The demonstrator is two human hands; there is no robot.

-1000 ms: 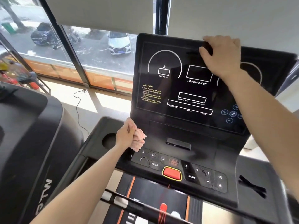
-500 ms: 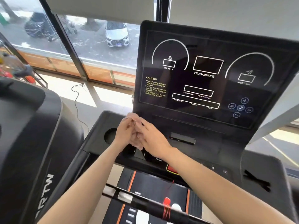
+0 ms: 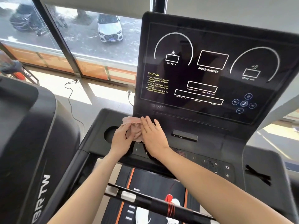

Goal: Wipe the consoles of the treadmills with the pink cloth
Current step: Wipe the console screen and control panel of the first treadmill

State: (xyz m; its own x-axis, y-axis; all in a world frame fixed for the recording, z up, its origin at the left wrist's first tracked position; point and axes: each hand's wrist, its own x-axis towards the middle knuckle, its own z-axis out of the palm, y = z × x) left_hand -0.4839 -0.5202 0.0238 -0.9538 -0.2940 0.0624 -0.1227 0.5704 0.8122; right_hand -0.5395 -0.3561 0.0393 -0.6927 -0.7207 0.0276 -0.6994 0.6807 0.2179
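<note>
Our left hand (image 3: 120, 140) pinches the soft, crumpled pink cloth (image 3: 132, 126) with curled fingers. Our right hand (image 3: 154, 137), just beside it, rests straight fingers on the cloth, which bunches between them on the matte black ledge (image 3: 210, 143), beneath the glossy flat console (image 3: 210, 38).

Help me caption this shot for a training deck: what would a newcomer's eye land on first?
The big black console screen, with white gauge arcs and yellow CAUTION text, fills the upper right. Below its lower left corner both hands meet on the pink cloth: the left hand grips it, the right hand lies flat on it. A white car sits outside the window, top centre.
</note>
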